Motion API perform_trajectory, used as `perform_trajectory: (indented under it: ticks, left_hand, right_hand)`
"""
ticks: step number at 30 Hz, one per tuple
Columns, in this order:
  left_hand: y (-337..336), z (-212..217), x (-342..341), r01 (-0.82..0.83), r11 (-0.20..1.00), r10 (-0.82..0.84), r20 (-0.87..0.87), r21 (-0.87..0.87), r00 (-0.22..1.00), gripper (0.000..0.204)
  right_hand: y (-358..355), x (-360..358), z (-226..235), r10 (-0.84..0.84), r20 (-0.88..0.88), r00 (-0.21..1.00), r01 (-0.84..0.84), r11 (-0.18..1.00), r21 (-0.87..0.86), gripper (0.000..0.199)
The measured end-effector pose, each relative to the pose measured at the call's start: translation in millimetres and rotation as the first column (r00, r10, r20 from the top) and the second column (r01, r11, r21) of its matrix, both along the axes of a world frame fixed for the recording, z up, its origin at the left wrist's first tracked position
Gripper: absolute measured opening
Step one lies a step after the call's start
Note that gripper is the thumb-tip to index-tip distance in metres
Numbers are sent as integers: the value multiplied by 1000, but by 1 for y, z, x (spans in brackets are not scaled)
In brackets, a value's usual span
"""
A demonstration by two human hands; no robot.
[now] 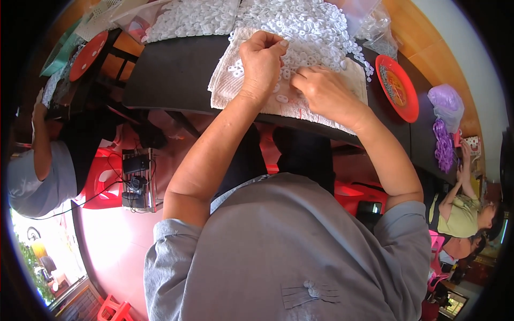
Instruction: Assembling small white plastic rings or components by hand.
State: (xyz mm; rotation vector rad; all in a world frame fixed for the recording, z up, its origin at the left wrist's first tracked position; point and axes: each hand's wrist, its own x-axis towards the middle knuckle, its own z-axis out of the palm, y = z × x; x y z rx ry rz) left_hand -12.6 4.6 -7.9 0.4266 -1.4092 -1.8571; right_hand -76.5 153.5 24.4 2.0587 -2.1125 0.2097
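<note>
Two hands work at the near edge of a dark table [171, 75], on a pale cloth [225, 80] spread over it. The left hand [261, 61] is curled into a loose fist above the cloth, its fingertips pressed together near some small white rings [235, 68]; whether it pinches one I cannot tell. The right hand [321, 88] rests just beside it on the cloth, fingers bent and closed, with a loose ring [282, 98] lying between the two hands. Beyond the hands, farther across the table, a big heap of white rings [310, 27] covers the cloth. Right of the heap sits a red plate [409, 104].
</note>
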Motion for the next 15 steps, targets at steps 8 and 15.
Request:
perform_trajectory:
  ticks: [8, 15]
  left_hand:
    - [2, 0, 2, 6, 1000, -6, 9, -18, 1000, 7]
    - [1, 0, 2, 29, 997, -28, 14, -66, 1000, 7]
  right_hand:
    - [14, 6, -21, -127, 116, 985, 148, 970, -193, 9]
    - [9, 11, -31, -105, -59, 993, 79, 938, -338, 8]
